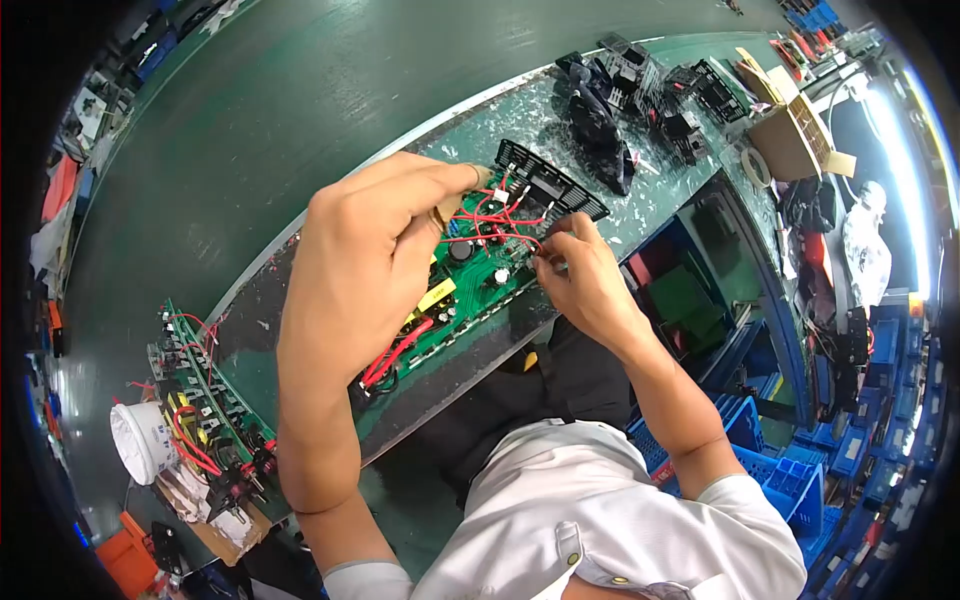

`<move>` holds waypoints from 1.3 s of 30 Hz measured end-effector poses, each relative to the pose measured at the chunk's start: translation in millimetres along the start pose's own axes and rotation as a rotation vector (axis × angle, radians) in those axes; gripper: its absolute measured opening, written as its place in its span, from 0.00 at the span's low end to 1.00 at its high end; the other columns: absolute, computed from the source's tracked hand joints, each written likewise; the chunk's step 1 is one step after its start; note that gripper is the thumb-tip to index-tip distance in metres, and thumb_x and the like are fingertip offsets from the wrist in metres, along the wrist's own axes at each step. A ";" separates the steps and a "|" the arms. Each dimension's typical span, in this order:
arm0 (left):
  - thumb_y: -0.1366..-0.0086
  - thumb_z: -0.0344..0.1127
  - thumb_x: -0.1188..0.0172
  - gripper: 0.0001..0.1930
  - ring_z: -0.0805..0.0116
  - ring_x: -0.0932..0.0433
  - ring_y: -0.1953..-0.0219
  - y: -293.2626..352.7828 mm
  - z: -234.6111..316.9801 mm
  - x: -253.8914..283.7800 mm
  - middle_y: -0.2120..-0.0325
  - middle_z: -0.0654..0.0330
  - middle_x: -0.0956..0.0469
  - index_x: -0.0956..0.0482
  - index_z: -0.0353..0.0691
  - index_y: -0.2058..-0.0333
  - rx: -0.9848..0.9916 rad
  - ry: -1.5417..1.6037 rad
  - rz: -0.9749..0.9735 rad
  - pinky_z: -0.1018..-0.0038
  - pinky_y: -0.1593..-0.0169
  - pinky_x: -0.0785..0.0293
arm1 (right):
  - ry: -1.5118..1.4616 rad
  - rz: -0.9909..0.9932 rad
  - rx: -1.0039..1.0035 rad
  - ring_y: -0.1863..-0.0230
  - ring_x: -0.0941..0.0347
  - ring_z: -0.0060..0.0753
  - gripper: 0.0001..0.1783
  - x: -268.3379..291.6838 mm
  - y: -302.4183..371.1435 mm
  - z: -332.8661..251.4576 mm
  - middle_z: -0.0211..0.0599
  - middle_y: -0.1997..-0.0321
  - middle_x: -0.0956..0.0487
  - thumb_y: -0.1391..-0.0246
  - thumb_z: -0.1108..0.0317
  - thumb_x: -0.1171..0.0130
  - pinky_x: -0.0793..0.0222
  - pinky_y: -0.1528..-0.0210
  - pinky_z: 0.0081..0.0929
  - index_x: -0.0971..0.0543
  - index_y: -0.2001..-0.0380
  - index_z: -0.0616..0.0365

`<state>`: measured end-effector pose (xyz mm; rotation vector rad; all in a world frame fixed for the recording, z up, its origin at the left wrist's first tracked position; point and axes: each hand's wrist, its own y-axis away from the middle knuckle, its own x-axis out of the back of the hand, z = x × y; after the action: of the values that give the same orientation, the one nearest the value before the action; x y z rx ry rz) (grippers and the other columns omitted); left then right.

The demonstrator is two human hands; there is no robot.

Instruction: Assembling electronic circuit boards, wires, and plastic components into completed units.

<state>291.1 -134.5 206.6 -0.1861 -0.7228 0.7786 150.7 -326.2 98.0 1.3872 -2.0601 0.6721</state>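
A green circuit board (480, 308) with yellow transformers, capacitors and red wires (495, 222) lies on the worktable in front of me. My left hand (365, 255) arches over its left part, fingers curled down beside the wires; what they grip is hidden. At the board's right end my right hand (588, 285) pinches the end of a red wire between thumb and fingers. A black slotted panel (555, 182) stands along the board's far right end, close to both hands. Thick red leads (398, 352) come off the board's near left end.
Black plastic housings (632, 75) and a black bag (598, 125) lie at the table's far right, near a cardboard box (795, 140). More circuit boards (200, 385) stand at left beside a white bucket (142, 440). Blue crates (790, 485) sit at lower right.
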 end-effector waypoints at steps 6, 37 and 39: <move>0.44 0.17 0.46 0.15 0.54 0.19 0.69 1.1 -6.1 -2.8 0.66 0.48 0.19 0.18 0.30 0.59 -0.035 -0.015 0.017 0.66 0.62 0.24 | 0.188 -0.054 0.009 0.62 0.24 0.49 0.08 2.2 -4.4 -14.5 0.49 0.57 0.26 0.46 0.73 0.39 0.25 0.58 0.36 0.22 0.68 0.70; 0.43 0.20 0.41 0.10 0.53 0.19 0.64 6.1 -3.9 -16.0 0.62 0.50 0.20 0.18 0.30 0.62 -0.049 -0.108 -0.166 0.66 0.58 0.24 | -0.313 -0.189 -0.088 0.69 0.25 0.18 0.13 64.1 -28.1 -29.6 0.32 0.67 0.19 0.38 0.64 0.39 0.27 0.67 0.22 0.17 0.56 0.62; 0.43 0.20 0.41 0.10 0.53 0.18 0.64 4.6 -1.6 -21.6 0.62 0.50 0.20 0.18 0.30 0.62 -0.068 -0.113 -0.209 0.66 0.58 0.23 | -0.320 -0.253 -0.020 0.70 0.26 0.17 0.14 81.2 -28.6 -51.3 0.30 0.70 0.18 0.38 0.64 0.39 0.28 0.66 0.21 0.17 0.56 0.62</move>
<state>278.9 -146.2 192.2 -0.1255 -0.8620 0.5685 161.3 -354.4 193.6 1.8009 -2.0652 0.3382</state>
